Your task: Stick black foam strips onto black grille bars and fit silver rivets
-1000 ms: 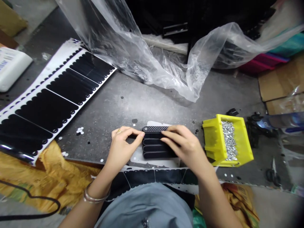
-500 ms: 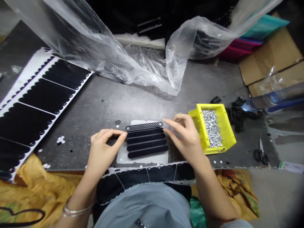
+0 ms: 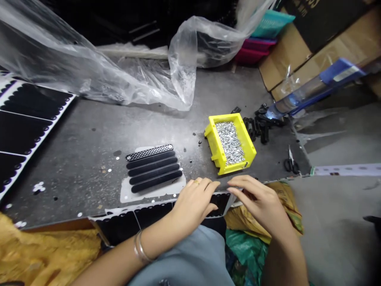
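Observation:
Both my hands are at the near edge of the grey table. My left hand (image 3: 196,200), fingers curled, presses on the right end of a white backing strip of black stickers (image 3: 143,216) that lies along the table's edge. My right hand (image 3: 257,198) points left with its fingers together, their tips at the strip's right corner. Behind my left hand, untouched, a row of black oblong parts (image 3: 153,170) lies on a white backing piece; the farthest part has a mesh face. A yellow bin (image 3: 214,145) of small silver fasteners stands just beyond my right hand.
A large sheet of black stickers (image 3: 20,127) lies at the left. A crumpled clear plastic bag (image 3: 119,79) covers the back. Scissors (image 3: 290,163), small black parts (image 3: 257,123), a blue-capped clear tube (image 3: 312,89) and cardboard boxes (image 3: 297,59) are at the right. Yellow cloth (image 3: 44,246) hangs below.
Both hands left the black oblong parts and came back and to the right, onto the sticker strip at the table's edge. The camera turned right.

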The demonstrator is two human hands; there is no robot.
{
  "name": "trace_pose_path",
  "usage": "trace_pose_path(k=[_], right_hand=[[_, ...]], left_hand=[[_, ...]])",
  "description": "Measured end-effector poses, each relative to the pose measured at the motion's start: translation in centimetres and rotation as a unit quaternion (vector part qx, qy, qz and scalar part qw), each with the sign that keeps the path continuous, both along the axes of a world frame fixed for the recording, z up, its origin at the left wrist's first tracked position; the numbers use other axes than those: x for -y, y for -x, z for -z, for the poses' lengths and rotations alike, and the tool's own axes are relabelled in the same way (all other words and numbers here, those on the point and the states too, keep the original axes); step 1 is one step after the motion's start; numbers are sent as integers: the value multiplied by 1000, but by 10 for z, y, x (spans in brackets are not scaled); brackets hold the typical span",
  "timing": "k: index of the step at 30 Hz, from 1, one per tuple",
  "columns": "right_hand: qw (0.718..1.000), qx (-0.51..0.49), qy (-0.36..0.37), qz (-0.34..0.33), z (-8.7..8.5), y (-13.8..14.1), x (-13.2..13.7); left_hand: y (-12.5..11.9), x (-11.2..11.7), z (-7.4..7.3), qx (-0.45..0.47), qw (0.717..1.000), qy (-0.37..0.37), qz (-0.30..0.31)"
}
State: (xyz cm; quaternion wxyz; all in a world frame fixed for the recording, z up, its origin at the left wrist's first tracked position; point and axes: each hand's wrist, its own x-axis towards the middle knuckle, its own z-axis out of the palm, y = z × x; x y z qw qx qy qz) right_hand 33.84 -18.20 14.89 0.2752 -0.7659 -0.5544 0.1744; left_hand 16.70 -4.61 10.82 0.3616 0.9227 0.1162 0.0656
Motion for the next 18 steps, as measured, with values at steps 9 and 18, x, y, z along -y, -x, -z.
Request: trace_pose_path(k=[9, 18], right_hand=[[994, -47, -96, -31, 36, 8, 15], [974, -67, -201, -78, 43, 39, -14]], left_hand=[[2, -8, 4, 47, 998, 42, -28], [41, -23, -16, 55, 983, 145, -94]])
